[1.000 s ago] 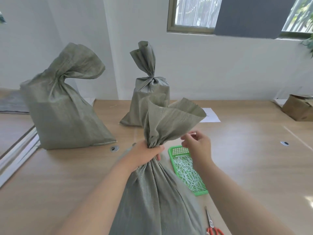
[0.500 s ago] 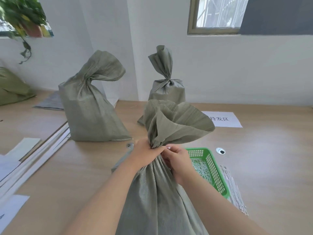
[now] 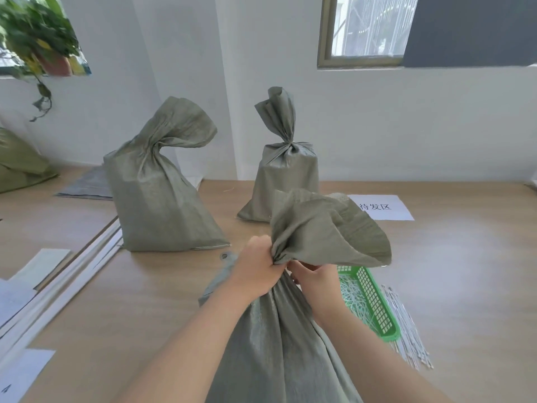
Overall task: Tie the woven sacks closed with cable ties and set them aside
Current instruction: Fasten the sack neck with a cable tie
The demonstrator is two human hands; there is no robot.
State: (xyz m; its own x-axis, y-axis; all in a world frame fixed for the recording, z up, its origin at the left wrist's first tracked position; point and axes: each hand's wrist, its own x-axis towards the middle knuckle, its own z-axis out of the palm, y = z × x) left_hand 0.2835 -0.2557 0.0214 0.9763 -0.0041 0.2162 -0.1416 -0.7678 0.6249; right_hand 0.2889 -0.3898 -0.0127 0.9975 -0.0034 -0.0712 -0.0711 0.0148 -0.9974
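A grey-green woven sack (image 3: 276, 344) stands in front of me, its mouth gathered and the loose top flaring to the right. My left hand (image 3: 257, 270) grips the bunched neck from the left. My right hand (image 3: 315, 276) presses against the neck from the right, fingers curled at it; whether it holds a cable tie is hidden. A green basket (image 3: 374, 303) of white cable ties sits just right of the sack. Two more sacks stand behind: a twisted one (image 3: 158, 193) at left and a tied one (image 3: 286, 181) at the back.
A bundle of long white ties (image 3: 406, 327) lies on the wooden table right of the basket. A white paper label (image 3: 380, 207) lies by the back sack. White strips and papers (image 3: 43, 286) are at left, and another sack (image 3: 17, 164) lies far left.
My right hand came from above the basket to the sack's neck beside my left hand. The view swung left. The sack's top leans further right.
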